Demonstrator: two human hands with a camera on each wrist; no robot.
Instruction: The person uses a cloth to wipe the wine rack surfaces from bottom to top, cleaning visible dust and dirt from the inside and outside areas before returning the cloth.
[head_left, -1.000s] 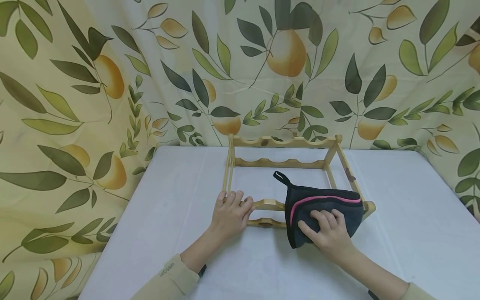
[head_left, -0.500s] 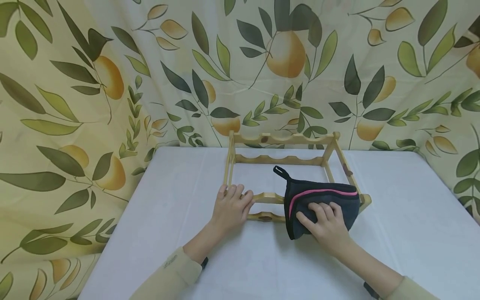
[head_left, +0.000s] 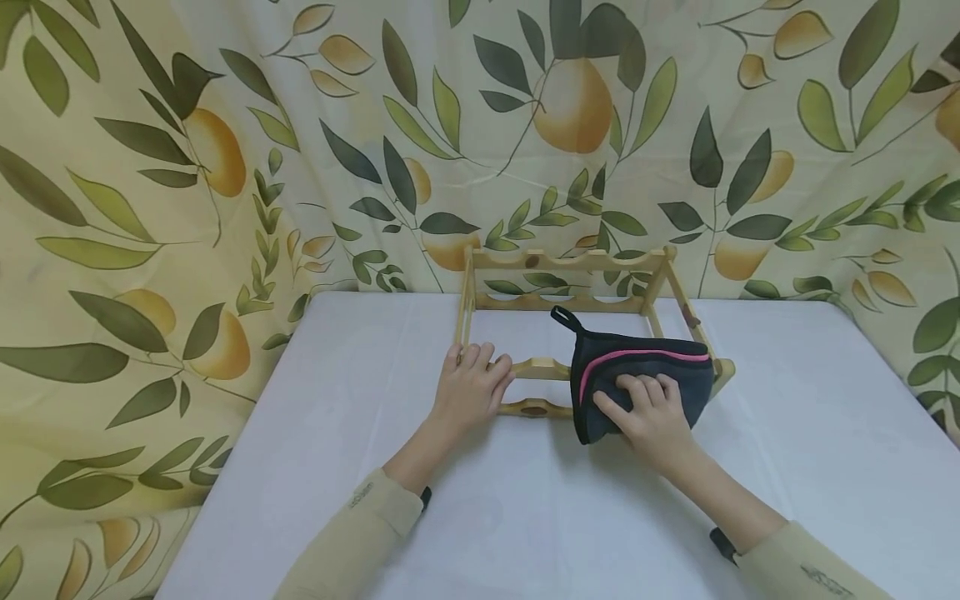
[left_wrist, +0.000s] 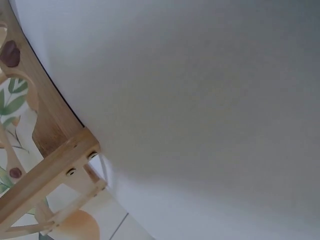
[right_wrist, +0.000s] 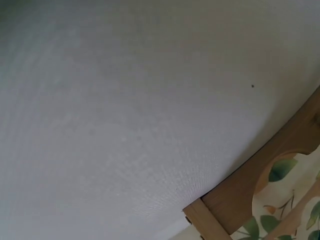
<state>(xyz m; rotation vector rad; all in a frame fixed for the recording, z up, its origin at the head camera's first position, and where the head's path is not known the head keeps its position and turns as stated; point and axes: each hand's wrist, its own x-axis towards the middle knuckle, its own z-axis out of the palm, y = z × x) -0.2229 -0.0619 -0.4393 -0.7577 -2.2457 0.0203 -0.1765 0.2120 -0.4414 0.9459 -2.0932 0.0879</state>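
Note:
A wooden wine rack [head_left: 542,367] with scalloped rails stands towards the back of the table. My left hand [head_left: 468,387] grips its front left corner, fingers curled over the top rail. Over the front right part of the rack lies a dark oven mitt [head_left: 660,358] with pink trim and a black hanging loop. My right hand [head_left: 651,421] grips the mitt's front with bent fingertips; the rail behind is hidden by it. Each wrist view shows only part of the rack's end, the left one with a corner post [left_wrist: 50,170], and neither hand.
The table [head_left: 540,517] has a white cloth on it. Close behind the rack hangs a curtain [head_left: 480,167] printed with leaves and fruit, which also covers the left side. A tiled floor shows past the table edge in the left wrist view.
The wine rack has slid away from me towards the back curtain, and the oven mitt has gone with it. Both hands have moved forward, keeping their holds.

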